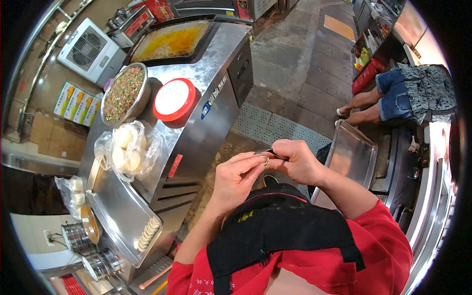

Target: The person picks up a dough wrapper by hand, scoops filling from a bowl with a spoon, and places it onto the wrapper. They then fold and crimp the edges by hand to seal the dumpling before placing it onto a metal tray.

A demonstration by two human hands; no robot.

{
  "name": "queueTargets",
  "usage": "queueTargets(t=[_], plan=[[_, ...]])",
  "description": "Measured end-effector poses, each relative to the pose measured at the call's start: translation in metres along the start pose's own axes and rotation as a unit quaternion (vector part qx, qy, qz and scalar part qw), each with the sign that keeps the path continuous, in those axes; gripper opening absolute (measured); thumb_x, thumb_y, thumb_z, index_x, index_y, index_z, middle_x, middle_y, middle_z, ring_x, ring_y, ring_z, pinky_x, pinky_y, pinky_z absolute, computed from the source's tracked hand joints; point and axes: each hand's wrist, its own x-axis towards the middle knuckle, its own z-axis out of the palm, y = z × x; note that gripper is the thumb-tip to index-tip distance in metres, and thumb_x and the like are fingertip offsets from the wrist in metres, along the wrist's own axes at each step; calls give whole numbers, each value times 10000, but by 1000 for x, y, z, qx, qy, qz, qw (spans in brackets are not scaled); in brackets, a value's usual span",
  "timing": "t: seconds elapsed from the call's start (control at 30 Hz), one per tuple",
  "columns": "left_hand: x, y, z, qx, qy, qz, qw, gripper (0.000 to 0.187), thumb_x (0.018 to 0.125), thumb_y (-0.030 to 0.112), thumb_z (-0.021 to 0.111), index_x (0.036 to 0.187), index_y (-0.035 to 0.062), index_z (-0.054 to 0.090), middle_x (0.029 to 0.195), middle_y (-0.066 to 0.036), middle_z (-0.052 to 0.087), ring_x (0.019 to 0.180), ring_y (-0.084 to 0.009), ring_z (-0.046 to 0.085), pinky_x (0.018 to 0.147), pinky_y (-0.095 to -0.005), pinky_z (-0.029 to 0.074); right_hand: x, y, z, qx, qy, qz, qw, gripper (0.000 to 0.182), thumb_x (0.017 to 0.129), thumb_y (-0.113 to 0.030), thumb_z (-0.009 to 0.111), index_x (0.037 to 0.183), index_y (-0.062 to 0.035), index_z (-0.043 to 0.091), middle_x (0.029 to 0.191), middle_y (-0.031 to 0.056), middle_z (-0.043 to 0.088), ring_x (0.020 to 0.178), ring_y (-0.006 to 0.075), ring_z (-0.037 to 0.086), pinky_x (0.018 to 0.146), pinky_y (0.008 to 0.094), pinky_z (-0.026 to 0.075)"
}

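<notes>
My left hand [235,178] and my right hand [298,160] meet in front of my black apron. The left fingers are pinched on a small pale dough piece [266,161], mostly covered by the fingers. In my right hand is a thin dark, shiny tool [276,154]; its exact kind I cannot make out. On the counter at left, a steel bowl holds minced meat filling [124,94] with green bits. A clear plastic bag of white dough pieces [129,150] lies nearer. Below it, a row of folded dumplings [149,234] sits along the edge of a metal tray [110,196].
A red-rimmed tub with a white top [174,100] stands near the counter edge. Behind it is a large oily baking pan [169,41]. Another metal tray [350,156] is at right. A person in denim shorts [395,98] stands beyond it. Steel pots [101,263] are lower left.
</notes>
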Motion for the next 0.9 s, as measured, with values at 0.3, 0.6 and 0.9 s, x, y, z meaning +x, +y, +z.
queueTargets(t=[0.3, 0.6, 0.9], plan=[[-4, 9, 2, -31, 33, -47, 998, 163, 781, 45, 706, 942, 14, 702, 934, -144, 670, 843, -194, 653, 715, -278, 508, -9, -4, -5, -17, 9, 15, 1000, 190, 750, -126, 740, 770, 2, 601, 706, 122, 570, 656, 279, 553, 580, 344, 443], [-5, 8, 7, -19, -25, -29, 999, 185, 776, 17, 699, 960, 14, 700, 949, -120, 668, 810, -175, 648, 679, -268, 511, -16, -3, -7, -39, 1, -25, 999, 162, 759, -137, 734, 790, -15, 631, 717, 120, 581, 663, 271, 565, 577, 343, 447], [-9, 19, 5, -36, 26, -70, 997, 173, 760, 22, 722, 933, 24, 709, 970, -95, 668, 824, -139, 634, 702, -237, 496, -20, -5, -8, -6, 9, 7, 1000, 180, 760, -98, 735, 739, 13, 595, 682, 87, 555, 658, 208, 526, 587, 311, 432]])
